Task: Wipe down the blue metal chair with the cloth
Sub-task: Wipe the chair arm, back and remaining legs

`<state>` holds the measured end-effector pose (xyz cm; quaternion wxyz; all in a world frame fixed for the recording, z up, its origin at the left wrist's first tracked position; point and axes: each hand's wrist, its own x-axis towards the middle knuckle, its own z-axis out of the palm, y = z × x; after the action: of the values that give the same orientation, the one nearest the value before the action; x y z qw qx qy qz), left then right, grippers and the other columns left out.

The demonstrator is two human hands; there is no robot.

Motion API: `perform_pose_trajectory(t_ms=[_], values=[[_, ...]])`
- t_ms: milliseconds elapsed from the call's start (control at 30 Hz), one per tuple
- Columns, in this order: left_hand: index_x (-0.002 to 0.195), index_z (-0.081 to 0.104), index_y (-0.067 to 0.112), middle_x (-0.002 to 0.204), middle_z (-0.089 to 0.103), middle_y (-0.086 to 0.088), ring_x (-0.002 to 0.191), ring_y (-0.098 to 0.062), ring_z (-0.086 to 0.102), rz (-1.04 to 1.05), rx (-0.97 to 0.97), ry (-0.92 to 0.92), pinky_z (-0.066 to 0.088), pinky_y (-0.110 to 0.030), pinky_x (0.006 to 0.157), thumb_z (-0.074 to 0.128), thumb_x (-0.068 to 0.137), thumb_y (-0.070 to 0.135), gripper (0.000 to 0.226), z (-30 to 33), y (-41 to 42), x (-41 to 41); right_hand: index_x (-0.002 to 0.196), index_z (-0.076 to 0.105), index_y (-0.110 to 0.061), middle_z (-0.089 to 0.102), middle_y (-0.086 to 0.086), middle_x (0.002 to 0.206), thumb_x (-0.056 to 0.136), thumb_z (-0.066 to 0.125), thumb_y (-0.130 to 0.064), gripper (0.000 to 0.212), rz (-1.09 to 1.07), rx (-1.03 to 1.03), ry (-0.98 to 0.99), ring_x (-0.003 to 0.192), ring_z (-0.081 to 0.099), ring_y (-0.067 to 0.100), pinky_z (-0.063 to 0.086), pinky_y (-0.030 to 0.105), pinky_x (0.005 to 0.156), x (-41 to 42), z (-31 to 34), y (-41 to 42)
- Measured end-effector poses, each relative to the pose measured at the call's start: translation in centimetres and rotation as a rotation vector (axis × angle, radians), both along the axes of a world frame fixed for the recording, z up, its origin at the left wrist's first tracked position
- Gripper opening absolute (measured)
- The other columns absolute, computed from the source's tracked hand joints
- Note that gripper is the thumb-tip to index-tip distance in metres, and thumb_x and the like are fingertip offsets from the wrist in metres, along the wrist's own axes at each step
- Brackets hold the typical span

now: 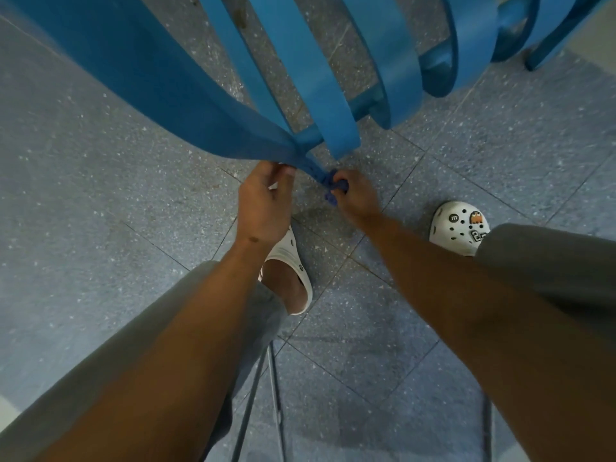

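Blue chair (pixel 173 95), speckled grey floor (pixel 83 201)

We list a grey speckled tile floor (pixel 100 201) with thin diagonal joints across the whole frame. A white clog (pixel 293 261) sits at centre; a second white clog (pixel 458 226) with small charms sits at right. Grey trouser legs (pixel 550 258) enter from below. Thin dark metal rods (pixel 248 408) stand at bottom centre.
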<state>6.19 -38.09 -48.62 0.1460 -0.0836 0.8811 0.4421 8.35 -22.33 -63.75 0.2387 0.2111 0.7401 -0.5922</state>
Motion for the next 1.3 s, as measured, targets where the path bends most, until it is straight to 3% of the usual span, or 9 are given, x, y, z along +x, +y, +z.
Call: perform_pose_trajectory(t_ms=[100, 233, 467, 700, 800, 900, 1033, 1200, 1300], values=[[0.127, 0.064, 0.019, 0.12, 0.071, 0.01, 0.112, -0.004, 0.065, 0.035, 0.005, -0.031, 0.051, -0.02, 0.097, 0.055, 0.105, 0.022, 0.025, -0.5, 0.5, 0.0, 0.092, 0.074, -0.018, 0.074, 0.002, 0.09, 0.092, 0.067, -0.011, 0.009, 0.169, 0.035, 0.047, 0.078, 0.074, 0.018, 0.063, 0.045, 0.075, -0.9, 0.4, 1.4], [0.12, 0.068, 0.017, 0.11, 0.072, 0.008, 0.101, -0.002, 0.066, 0.046, -0.03, -0.034, 0.053, -0.018, 0.089, 0.054, 0.103, 0.011, 0.022, -1.1, 0.3, -0.2, 0.111, 0.076, -0.017, 0.073, -0.002, 0.101, 0.092, 0.071, -0.02, 0.02, 0.346, 0.114, 0.078, 0.088, 0.068, 0.009, 0.053, 0.022, 0.08, -0.9, 0.7, 1.4], [0.118, 0.067, 0.011, 0.107, 0.069, 0.0, 0.098, -0.007, 0.064, 0.069, -0.05, -0.093, 0.055, -0.043, 0.096, 0.04, 0.09, -0.01, 0.045, -1.6, -0.4, -0.6, 0.093, 0.08, -0.013, 0.076, -0.001, 0.081, 0.085, 0.08, -0.021, 0.012, 0.085, -0.026, -0.057, 0.075, 0.072, 0.007, 0.058, 0.028, 0.073, -1.9, 0.5, 0.3], [0.12, 0.065, 0.021, 0.113, 0.07, 0.002, 0.105, -0.003, 0.064, 0.061, 0.025, -0.106, 0.055, -0.036, 0.099, 0.037, 0.083, -0.018, 0.061, -1.0, -0.3, 0.0, 0.087, 0.073, -0.001, 0.071, -0.008, 0.065, 0.086, 0.077, -0.012, 0.011, -0.092, -0.048, 0.043, 0.059, 0.069, 0.004, 0.053, 0.02, 0.057, -1.4, 2.1, -0.3], [0.118, 0.064, 0.021, 0.11, 0.069, 0.006, 0.104, -0.002, 0.064, 0.053, 0.032, -0.103, 0.053, -0.025, 0.097, 0.046, 0.09, -0.013, 0.048, -0.9, 0.1, 0.1, 0.087, 0.073, 0.001, 0.07, 0.001, 0.069, 0.09, 0.072, -0.008, 0.01, -0.092, -0.056, 0.006, 0.056, 0.066, -0.002, 0.05, 0.017, 0.055, -0.8, 1.9, -0.8], [0.12, 0.067, 0.014, 0.11, 0.07, 0.005, 0.105, -0.009, 0.064, 0.036, 0.008, -0.042, 0.05, -0.011, 0.083, 0.062, 0.099, 0.015, 0.021, -0.6, 0.3, 0.1, 0.091, 0.072, 0.0, 0.073, 0.005, 0.074, 0.091, 0.071, -0.01, 0.01, -0.089, -0.068, -0.003, 0.061, 0.07, 0.005, 0.061, 0.026, 0.061, -1.2, 2.6, -0.6], [0.122, 0.07, 0.013, 0.113, 0.072, 0.002, 0.108, -0.011, 0.065, 0.045, -0.022, 0.022, 0.055, -0.02, 0.085, 0.065, 0.099, 0.028, 0.028, -0.8, -0.2, 0.0, 0.095, 0.065, -0.002, 0.069, -0.002, 0.072, 0.094, 0.068, -0.005, 0.004, -0.134, -0.074, 0.014, 0.059, 0.067, -0.002, 0.052, 0.013, 0.056, -1.1, 3.8, -1.0], [0.119, 0.07, 0.019, 0.109, 0.073, 0.005, 0.105, -0.005, 0.067, 0.027, -0.002, 0.06, 0.056, -0.023, 0.086, 0.062, 0.101, 0.025, 0.021, -0.4, -0.1, -0.1, 0.09, 0.073, 0.001, 0.074, 0.0, 0.067, 0.092, 0.066, -0.008, 0.011, -0.126, -0.088, -0.068, 0.065, 0.074, 0.019, 0.064, 0.046, 0.07, -1.2, 3.0, -1.1], [0.121, 0.07, 0.019, 0.11, 0.073, 0.007, 0.105, -0.003, 0.067, 0.019, -0.01, 0.067, 0.054, -0.018, 0.085, 0.061, 0.101, 0.024, 0.022, -0.3, 0.0, -0.1, 0.092, 0.069, -0.002, 0.074, 0.001, 0.071, 0.093, 0.067, -0.01, 0.008, -0.116, -0.086, -0.039, 0.067, 0.075, 0.019, 0.064, 0.044, 0.071, -1.5, 4.2, -1.0]])
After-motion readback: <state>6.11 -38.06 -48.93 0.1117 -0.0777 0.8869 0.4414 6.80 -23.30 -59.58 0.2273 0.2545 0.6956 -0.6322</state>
